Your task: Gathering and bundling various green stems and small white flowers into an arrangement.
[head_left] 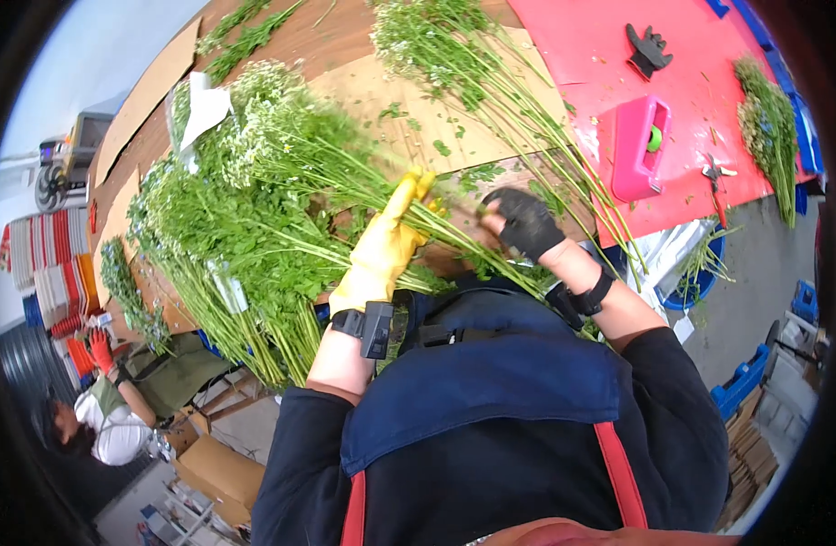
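My left hand (386,250), in a yellow glove, is closed round a bundle of long green flower stems (473,250). Their leafy tops with small white flowers (282,118) lie to the upper left, and the bare ends point down toward my waist. My right hand (524,225) wears a black fingerless glove and is just right of the bundle. Its fingers are curled in a pinch at the end of a thin green stem, which is smeared by motion between the two hands. Under my left forearm lies a thick heap of leafy stems (263,237).
More white-flowered stems (473,68) lie across cardboard (354,86) on the wooden table. On the red sheet (582,55) are a black glove (648,50), a pink tape dispenser (641,150), pruning shears (716,187) and a flower bunch (768,136). A blue bin (695,282) holds cuttings. Another person (118,419) is at lower left.
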The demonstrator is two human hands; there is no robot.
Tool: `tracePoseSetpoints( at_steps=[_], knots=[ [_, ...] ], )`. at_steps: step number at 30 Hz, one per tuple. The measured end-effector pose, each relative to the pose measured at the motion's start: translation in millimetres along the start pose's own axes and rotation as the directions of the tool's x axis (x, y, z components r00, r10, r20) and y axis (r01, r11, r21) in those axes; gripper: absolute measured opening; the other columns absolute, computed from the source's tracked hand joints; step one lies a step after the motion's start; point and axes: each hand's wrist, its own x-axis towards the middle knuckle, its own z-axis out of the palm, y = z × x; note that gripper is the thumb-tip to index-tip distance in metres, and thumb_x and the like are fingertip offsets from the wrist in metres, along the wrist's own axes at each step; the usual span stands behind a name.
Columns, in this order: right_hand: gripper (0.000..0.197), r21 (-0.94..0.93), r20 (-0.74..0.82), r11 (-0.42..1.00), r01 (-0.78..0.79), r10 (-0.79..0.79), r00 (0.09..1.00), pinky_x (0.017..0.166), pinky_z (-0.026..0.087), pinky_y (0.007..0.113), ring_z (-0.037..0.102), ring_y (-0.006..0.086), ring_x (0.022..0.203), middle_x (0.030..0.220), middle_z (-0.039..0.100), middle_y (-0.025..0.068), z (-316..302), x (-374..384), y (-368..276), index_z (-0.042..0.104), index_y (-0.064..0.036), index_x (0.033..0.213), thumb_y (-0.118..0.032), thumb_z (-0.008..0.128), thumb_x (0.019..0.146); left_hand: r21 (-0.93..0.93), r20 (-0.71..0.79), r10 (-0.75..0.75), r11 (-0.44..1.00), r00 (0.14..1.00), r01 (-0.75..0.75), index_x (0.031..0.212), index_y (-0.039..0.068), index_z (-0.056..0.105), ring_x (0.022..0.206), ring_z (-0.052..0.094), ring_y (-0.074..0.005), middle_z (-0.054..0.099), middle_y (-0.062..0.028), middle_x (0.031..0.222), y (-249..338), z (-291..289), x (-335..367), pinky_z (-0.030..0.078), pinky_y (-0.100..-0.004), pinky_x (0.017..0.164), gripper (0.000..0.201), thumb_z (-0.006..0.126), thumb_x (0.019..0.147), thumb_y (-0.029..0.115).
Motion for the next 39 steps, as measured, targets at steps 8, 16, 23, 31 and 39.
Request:
tracePoseSetpoints(
  at_steps=[8, 16, 23, 31, 39],
  knots=[
    [0.021, -0.575, -0.181, 0.770, -0.275, 0.208, 0.961, 0.078, 0.052, 0.049, 0.066, 0.0368, 0.085, 0.093, 0.069, 0.0144, -56.6, 38.7, 30.3, 0.073, -0.0047, 0.093, -0.025, 0.066, 0.092, 0.557, 0.197, 0.103, 0.807, 0.975, -0.198, 0.149, 0.004, 0.050, 0.116, 0.064, -0.0233, 0.063, -0.0130, 0.140, 12.5, 22.7, 0.4, 0.051, -0.0407, 0.102, 0.050, 0.054, 0.107, 0.031],
    [0.016, -0.471, -0.340, 0.860, -0.199, 0.031, 0.940, 0.077, 0.051, 0.046, 0.064, 0.0344, 0.085, 0.086, 0.065, 0.0139, -77.6, 47.3, 43.0, 0.072, -0.0061, 0.091, -0.020, 0.071, 0.083, 0.020, 0.219, -0.015, 1.000, 0.976, 0.010, 0.153, 0.003, 0.043, 0.137, 0.052, -0.0371, 0.053, -0.0194, 0.149, 8.4, 29.7, 6.2, 0.043, -0.0537, 0.115, 0.054, 0.053, 0.108, 0.030],
    [0.016, 0.003, -0.161, 0.982, -0.189, 0.187, 0.969, 0.074, 0.053, 0.042, 0.067, 0.0341, 0.081, 0.085, 0.067, 0.0149, -29.6, -9.3, -15.1, 0.073, -0.0040, 0.097, -0.014, 0.076, 0.084, 0.004, 0.176, -0.004, 1.000, 0.984, 0.003, 0.155, 0.005, 0.040, 0.137, 0.052, -0.0366, 0.052, -0.0178, 0.150, 1.0, 16.5, 11.5, 0.042, -0.0525, 0.116, 0.055, 0.055, 0.107, 0.028],
    [0.029, -0.341, -0.090, 0.926, -0.163, 0.140, 0.986, 0.078, 0.050, 0.049, 0.065, 0.0381, 0.086, 0.088, 0.067, 0.0184, -31.3, 0.5, 3.7, 0.070, -0.0047, 0.087, -0.033, 0.070, 0.087, 0.100, 0.105, -0.055, 0.994, 0.993, 0.044, 0.149, 0.000, 0.049, 0.127, 0.059, -0.0299, 0.061, -0.0167, 0.138, -3.9, 17.2, 19.4, 0.047, -0.0414, 0.112, 0.051, 0.057, 0.106, 0.026],
    [0.017, -0.251, -0.248, 0.908, -0.335, 0.274, 0.929, 0.077, 0.053, 0.044, 0.067, 0.0363, 0.084, 0.088, 0.067, 0.0163, -43.3, 0.7, 25.3, 0.071, -0.0048, 0.088, -0.021, 0.074, 0.087, 0.093, 0.173, -0.108, 0.991, 0.979, 0.093, 0.148, 0.002, 0.049, 0.126, 0.059, -0.0291, 0.058, -0.0158, 0.144, -12.9, 12.6, 7.1, 0.048, -0.0423, 0.110, 0.049, 0.059, 0.105, 0.026]
  ],
)
